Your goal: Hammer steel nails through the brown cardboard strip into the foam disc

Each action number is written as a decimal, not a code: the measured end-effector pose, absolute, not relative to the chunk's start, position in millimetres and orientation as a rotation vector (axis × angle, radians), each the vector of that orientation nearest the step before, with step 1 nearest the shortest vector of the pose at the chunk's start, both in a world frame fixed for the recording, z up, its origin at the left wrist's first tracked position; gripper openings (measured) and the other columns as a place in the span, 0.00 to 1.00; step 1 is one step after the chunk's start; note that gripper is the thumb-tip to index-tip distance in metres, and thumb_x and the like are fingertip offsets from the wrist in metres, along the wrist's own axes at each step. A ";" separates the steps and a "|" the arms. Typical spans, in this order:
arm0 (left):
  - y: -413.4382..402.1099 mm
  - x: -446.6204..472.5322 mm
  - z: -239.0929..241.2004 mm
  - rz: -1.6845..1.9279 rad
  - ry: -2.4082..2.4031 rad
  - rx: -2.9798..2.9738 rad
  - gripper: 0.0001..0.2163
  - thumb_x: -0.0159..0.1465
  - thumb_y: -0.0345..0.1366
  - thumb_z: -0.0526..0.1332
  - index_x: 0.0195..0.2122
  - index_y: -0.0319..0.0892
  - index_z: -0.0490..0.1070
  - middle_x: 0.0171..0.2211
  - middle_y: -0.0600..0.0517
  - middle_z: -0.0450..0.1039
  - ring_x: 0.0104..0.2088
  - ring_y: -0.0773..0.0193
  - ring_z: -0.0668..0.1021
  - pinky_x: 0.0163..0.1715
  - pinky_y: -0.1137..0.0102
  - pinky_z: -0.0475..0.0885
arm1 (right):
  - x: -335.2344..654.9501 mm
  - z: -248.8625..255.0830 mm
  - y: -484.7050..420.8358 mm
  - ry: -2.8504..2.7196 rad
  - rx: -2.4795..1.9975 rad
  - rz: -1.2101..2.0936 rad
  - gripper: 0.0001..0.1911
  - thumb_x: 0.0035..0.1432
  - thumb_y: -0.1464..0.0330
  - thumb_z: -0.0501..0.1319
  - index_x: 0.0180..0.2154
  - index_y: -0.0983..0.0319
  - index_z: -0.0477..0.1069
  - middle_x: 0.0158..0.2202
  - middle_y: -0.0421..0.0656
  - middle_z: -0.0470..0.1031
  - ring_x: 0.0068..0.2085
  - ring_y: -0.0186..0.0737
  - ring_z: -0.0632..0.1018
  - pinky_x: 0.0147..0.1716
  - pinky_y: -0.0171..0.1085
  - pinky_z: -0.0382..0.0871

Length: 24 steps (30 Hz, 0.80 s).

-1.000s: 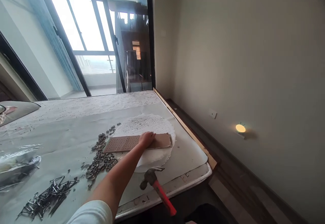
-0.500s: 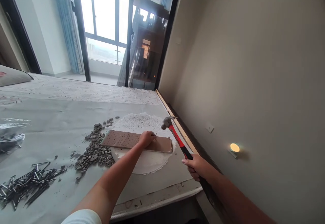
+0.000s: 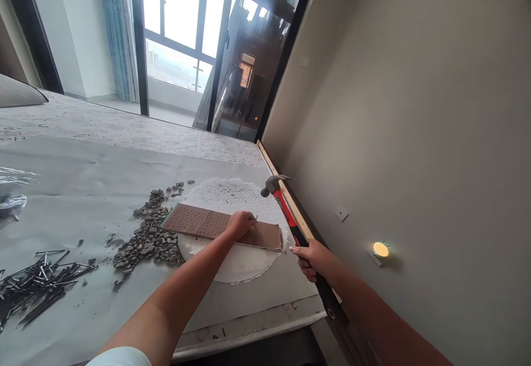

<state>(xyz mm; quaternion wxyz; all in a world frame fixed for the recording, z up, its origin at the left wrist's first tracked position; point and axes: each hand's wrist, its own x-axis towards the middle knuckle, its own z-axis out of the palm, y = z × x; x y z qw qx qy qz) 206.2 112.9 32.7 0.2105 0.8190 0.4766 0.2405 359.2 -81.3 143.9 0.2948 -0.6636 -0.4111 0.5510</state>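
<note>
My left hand [image 3: 241,225] rests on a brown board [image 3: 199,221], fingers pinched around a thin nail [image 3: 255,219] that stands upright on it. Rows of small holes cover the board's left part; its right part is plain. Beneath the board lies a round white slab [image 3: 244,266] with a ragged rim and a pitted surface. In my right hand [image 3: 313,258] is a claw hammer [image 3: 285,208] with a red and black handle, gripped partway down. Its head is raised to the right of the nail, apart from it.
Grey rubble [image 3: 153,241] lies left of the board. A heap of long nails [image 3: 45,283] is at the lower left, with a clear plastic bag [image 3: 12,203] beyond. A wooden strip [image 3: 301,219] runs along the wall on the right, which carries a lit round lamp [image 3: 380,250].
The view has tilted and shifted slightly. My left hand stays at the nail on the board, and the hammer remains raised in my right hand, its head little moved.
</note>
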 end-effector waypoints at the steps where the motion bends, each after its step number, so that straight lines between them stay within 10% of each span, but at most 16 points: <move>1: 112.2 206.2 33.4 0.667 1.333 2.267 0.09 0.55 0.40 0.57 0.31 0.46 0.77 0.33 0.50 0.77 0.34 0.63 0.75 0.32 0.72 0.63 | 358.2 141.1 -81.1 -1.078 -1.793 1.511 0.16 0.50 0.60 0.58 0.25 0.58 0.50 0.12 0.27 0.50 0.11 0.25 0.53 0.10 0.28 0.48; 24: 116.4 204.1 37.0 0.767 1.305 2.166 0.09 0.50 0.35 0.57 0.32 0.43 0.70 0.28 0.53 0.72 0.29 0.65 0.71 0.27 0.73 0.61 | 353.2 127.9 -84.8 -0.998 -1.811 1.523 0.12 0.53 0.65 0.54 0.25 0.58 0.50 0.13 0.28 0.50 0.12 0.24 0.52 0.11 0.28 0.47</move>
